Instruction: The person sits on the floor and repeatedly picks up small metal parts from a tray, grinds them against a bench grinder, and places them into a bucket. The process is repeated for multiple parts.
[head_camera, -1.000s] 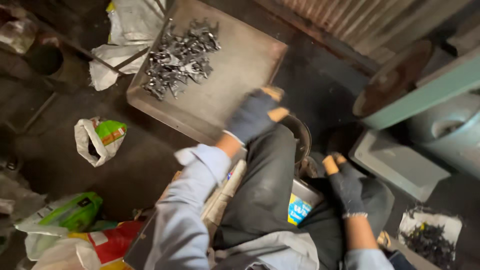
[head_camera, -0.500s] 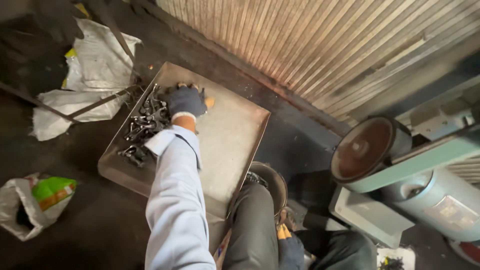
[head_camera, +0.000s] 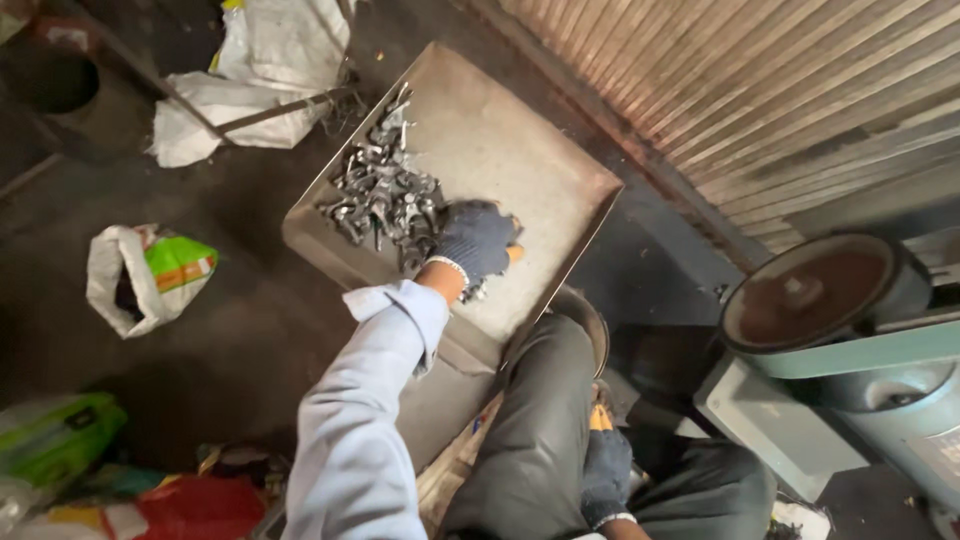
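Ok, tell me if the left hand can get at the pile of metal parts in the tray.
Probably yes. The left hand is already over the tray, its glove at the edge of the metal parts, with nothing between them. The right hand rests low by the knee, out of the way.

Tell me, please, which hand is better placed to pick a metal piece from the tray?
The left hand, probably: it rests on the tray at the edge of the pile of metal pieces. The right hand sits low by the knees, away from the tray.
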